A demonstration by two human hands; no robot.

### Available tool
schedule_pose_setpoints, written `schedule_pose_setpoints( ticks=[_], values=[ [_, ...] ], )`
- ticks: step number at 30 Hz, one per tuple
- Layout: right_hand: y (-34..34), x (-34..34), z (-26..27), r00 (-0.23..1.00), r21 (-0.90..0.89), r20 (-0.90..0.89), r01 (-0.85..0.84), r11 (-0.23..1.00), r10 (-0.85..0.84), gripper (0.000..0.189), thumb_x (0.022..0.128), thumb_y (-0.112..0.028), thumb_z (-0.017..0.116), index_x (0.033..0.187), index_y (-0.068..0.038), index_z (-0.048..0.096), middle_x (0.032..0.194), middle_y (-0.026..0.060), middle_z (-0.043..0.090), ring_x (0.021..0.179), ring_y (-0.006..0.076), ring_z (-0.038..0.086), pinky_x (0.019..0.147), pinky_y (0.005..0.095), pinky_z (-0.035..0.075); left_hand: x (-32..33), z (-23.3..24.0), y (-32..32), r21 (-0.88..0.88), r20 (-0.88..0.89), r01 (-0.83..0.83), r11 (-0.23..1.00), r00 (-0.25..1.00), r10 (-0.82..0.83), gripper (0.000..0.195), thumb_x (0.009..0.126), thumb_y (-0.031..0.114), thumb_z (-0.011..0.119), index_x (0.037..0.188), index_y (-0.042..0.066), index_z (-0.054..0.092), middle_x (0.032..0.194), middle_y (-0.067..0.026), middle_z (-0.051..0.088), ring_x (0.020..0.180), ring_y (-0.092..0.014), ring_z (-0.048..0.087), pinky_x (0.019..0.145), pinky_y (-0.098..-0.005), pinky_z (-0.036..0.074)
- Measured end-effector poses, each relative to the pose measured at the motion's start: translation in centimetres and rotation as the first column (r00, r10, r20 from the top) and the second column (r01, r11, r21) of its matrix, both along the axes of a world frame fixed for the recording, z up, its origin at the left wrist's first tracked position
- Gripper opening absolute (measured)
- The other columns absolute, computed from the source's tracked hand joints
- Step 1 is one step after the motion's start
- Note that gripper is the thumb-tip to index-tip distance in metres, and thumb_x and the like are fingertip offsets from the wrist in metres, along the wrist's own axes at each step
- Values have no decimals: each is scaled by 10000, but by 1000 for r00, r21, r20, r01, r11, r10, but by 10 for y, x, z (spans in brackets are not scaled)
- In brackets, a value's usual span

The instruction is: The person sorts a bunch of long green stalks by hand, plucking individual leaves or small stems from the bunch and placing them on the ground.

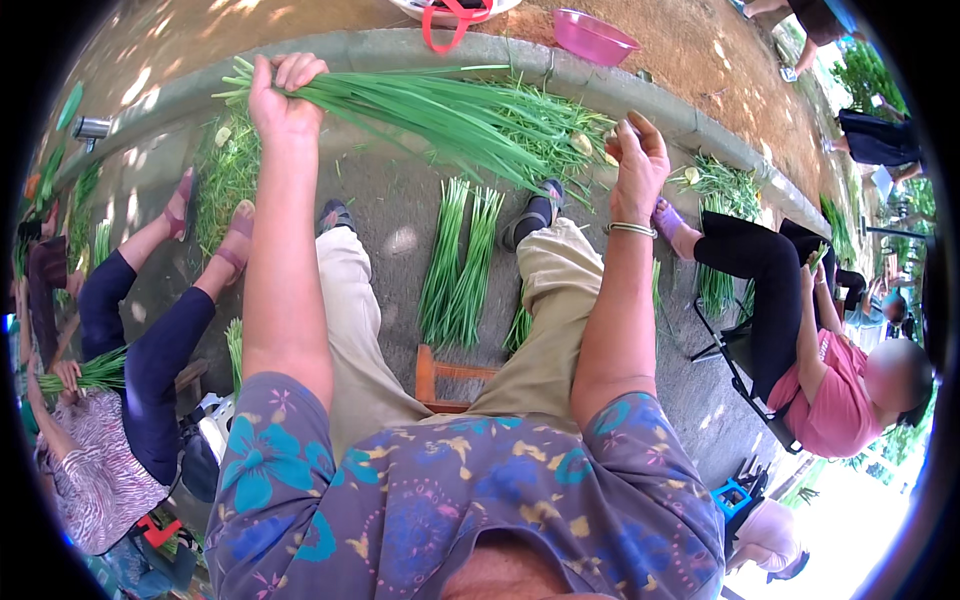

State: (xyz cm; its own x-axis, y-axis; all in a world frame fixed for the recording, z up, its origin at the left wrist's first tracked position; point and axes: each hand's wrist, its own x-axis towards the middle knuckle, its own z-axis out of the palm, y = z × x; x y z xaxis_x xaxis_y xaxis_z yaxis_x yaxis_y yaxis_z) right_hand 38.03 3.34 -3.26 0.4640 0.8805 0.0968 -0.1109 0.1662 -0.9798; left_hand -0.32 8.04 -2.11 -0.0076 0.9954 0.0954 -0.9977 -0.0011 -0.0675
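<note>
My left hand (289,97) is closed around a bunch of long green leaves, likely Chinese chives (420,105). Pale stalk ends stick out to the left of the fist, and the blades sag to the right, over a heap of loose trimmings (559,112). On the right, my right hand (639,157) is raised with bent fingers, a bangle on its wrist. It is apart from the bunch's main blades; whether it pinches a small piece cannot be made out. Two tidy bundles of chives (457,277) lie between my feet, and another bundle (519,328) is partly hidden by my right leg.
Behind the trimmings runs a concrete kerb (375,49), with a pink plastic basin (596,41) beyond it. A wooden stool (457,373) is under me. Seated people flank me: one holds greens (97,373) at left, another sits on a folding chair (739,375) at right.
</note>
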Motion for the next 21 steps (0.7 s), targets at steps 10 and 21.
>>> schedule_pose_setpoints(
  ticks=[10, 21],
  values=[
    [-16, -27, 23, 854, 118, 499, -236, 965, 148, 91, 746, -33, 660, 835, -18, 671, 717, 14, 566, 679, 75, 529, 652, 214, 434, 20, 4, 2, 103, -92, 108, 989, 991, -99, 365, 909, 346, 458, 703, 45, 436, 493, 28, 288, 450, -98, 305, 445, -235, 327],
    [-15, -47, 16, 665, -57, 694, -331, 942, 276, 139, 734, -118, 675, 855, -50, 675, 734, 52, 565, 641, 145, 570, 602, 256, 459, 26, 8, 2, 148, -98, 196, 969, 978, -183, 368, 907, 355, 456, 704, 48, 448, 505, 22, 292, 455, -98, 290, 438, -230, 308]
  ],
)
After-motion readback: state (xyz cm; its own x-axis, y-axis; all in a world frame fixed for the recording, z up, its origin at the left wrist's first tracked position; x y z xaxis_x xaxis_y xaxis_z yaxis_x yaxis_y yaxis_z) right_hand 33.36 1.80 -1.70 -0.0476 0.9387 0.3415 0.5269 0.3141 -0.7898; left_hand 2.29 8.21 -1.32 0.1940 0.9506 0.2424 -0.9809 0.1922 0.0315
